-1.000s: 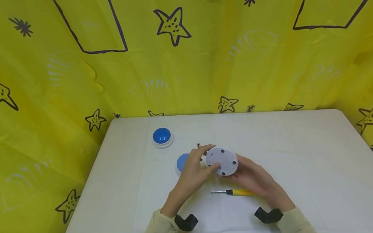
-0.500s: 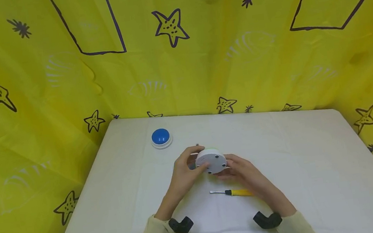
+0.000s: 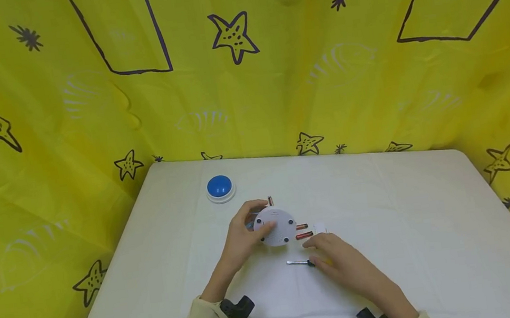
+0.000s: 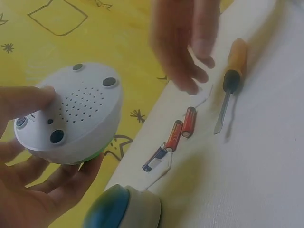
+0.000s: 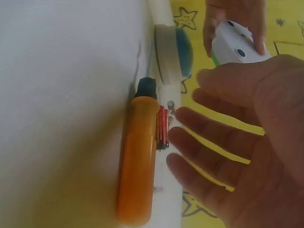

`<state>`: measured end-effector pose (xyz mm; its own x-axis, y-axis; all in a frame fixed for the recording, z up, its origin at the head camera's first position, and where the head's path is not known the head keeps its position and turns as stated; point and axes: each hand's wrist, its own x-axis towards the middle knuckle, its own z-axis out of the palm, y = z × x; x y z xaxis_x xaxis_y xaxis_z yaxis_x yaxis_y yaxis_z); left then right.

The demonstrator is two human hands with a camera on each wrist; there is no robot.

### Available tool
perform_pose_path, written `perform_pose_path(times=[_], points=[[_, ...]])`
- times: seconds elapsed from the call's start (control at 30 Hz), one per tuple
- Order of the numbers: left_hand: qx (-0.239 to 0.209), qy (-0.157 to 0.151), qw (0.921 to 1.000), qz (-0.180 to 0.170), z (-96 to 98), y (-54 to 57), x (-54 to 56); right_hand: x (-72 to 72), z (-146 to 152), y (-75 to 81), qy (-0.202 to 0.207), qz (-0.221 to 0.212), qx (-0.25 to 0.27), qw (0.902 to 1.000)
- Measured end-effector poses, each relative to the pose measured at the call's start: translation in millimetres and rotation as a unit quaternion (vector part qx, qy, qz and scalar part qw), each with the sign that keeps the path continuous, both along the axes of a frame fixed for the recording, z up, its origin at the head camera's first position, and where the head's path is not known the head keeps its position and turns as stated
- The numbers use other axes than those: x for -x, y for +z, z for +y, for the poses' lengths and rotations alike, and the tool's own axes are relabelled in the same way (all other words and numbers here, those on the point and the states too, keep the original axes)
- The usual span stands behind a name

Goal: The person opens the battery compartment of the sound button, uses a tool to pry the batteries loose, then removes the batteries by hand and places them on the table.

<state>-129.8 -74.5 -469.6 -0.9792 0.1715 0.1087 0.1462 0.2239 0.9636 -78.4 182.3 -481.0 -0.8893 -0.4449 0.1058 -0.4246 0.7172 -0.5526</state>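
My left hand (image 3: 238,240) grips a white round buzzer (image 3: 282,232) turned underside up, thumb on its base and fingers beneath. The left wrist view shows the base's speaker holes, dark round feet and a green edge (image 4: 97,153). My right hand (image 3: 346,262), fingers spread and slightly bent, hovers near a screwdriver (image 5: 137,161) with an orange-yellow handle; nothing is in its grasp. On the table beyond lie two red batteries (image 4: 174,136) and a darker battery (image 4: 154,158). In the head view, the right hand covers most of the screwdriver's handle.
A blue-domed buzzer (image 3: 219,187) stands at the back left of the white table (image 3: 410,214). Another blue-topped buzzer (image 4: 111,209) sits below my left hand, mostly hidden in the head view. A small white piece (image 3: 320,227) lies by the batteries. Yellow patterned curtains (image 3: 246,91) surround the table.
The white buzzer has moved left and stays in my left hand. My right hand has let go of it and come back toward the screwdriver, uncovering the red batteries.
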Motion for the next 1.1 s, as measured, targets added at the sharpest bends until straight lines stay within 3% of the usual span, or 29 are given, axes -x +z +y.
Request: perform_pose_path(times=[0.1,0.2,0.4,0.53,0.73,0.9,1.1], points=[[-0.006,0.010,0.9997,-0.022,-1.1,1.1,-1.6,-6.0,0,-0.5,-0.001,0.049,-0.076,0.9959],[-0.012,0.016,0.9985,-0.051,-1.3,0.6,-3.2,-9.1,1,-2.0,-0.003,0.070,-0.114,0.9911],[-0.053,0.028,0.9895,-0.132,0.8,-5.7,-3.7,-11.4,3,-6.2,-0.004,0.083,-0.131,0.9880],[-0.088,0.036,0.9819,-0.164,1.6,-8.9,-4.4,-11.9,5,-8.5,-0.004,0.096,-0.124,0.9876],[-0.110,0.039,0.9785,-0.170,1.7,-10.3,-5.0,-11.8,7,-10.2,-0.010,0.112,-0.117,0.9867],[-0.095,0.036,0.9822,-0.158,0.9,-6.5,-6.4,-10.7,10,-0.8,-0.038,0.129,-0.113,0.9845],[-0.041,0.036,0.9925,-0.110,0.8,1.8,-7.9,-6.1,16,17.0,-0.051,0.234,-0.094,0.9662]])
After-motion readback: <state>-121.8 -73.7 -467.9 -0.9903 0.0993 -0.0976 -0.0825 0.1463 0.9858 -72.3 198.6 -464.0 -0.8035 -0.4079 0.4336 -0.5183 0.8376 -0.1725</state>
